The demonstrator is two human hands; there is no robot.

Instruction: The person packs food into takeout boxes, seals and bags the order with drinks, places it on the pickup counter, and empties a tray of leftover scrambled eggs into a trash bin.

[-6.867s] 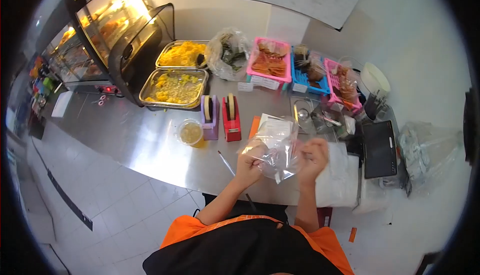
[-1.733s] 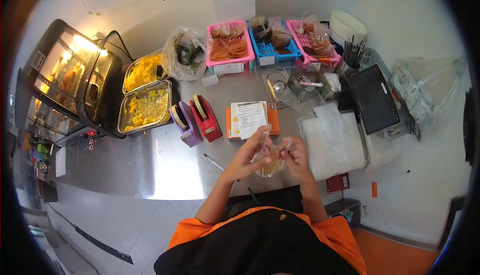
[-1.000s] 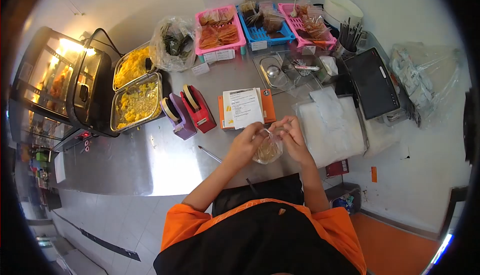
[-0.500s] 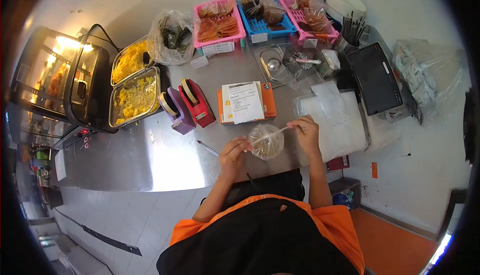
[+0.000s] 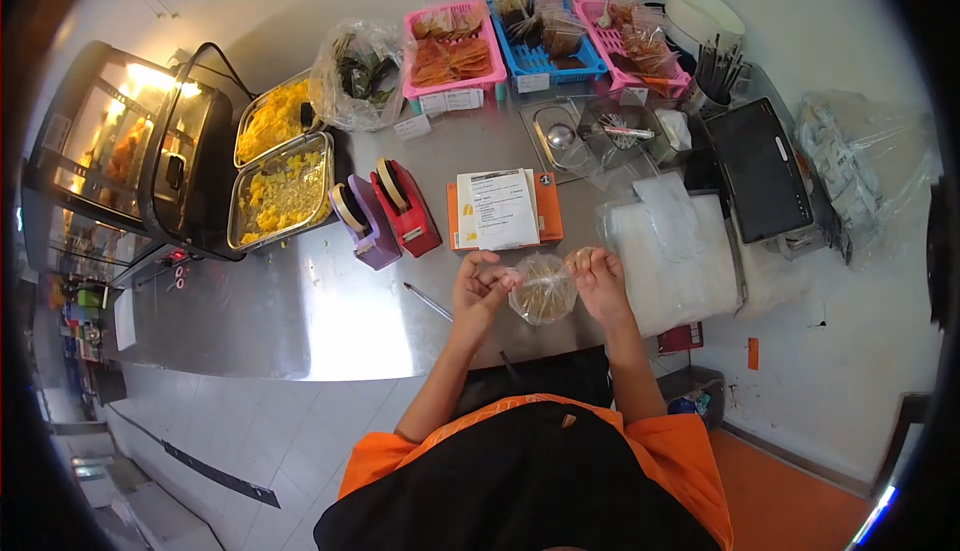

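Note:
A small clear plastic bag (image 5: 543, 301) with thin, pale, noodle-like strands inside sits at the front of the steel counter. On its left, my left hand (image 5: 483, 289) pinches one side of the bag's top between thumb and finger. Opposite, my right hand (image 5: 600, 285) has its fingers closed on the other side of the top. The plastic is drawn out between both hands. Just behind lies an orange box (image 5: 546, 213) with printed papers (image 5: 490, 213) on it. A pen (image 5: 428, 301) rests left of my left hand.
Purple (image 5: 365, 231) and red tape dispensers (image 5: 408, 213) stand to the left, near metal trays of yellow food (image 5: 280, 196) and a lit warmer cabinet (image 5: 125, 156). Stacked clear bags (image 5: 675, 261) and a black tablet-like screen (image 5: 758, 171) are at right. Pink and blue baskets (image 5: 548, 66) line the back.
My right hand has come down and closer to the bag from its stretched-out position at the upper right. The fingers of my left hand have lifted. The whole view has shifted slightly.

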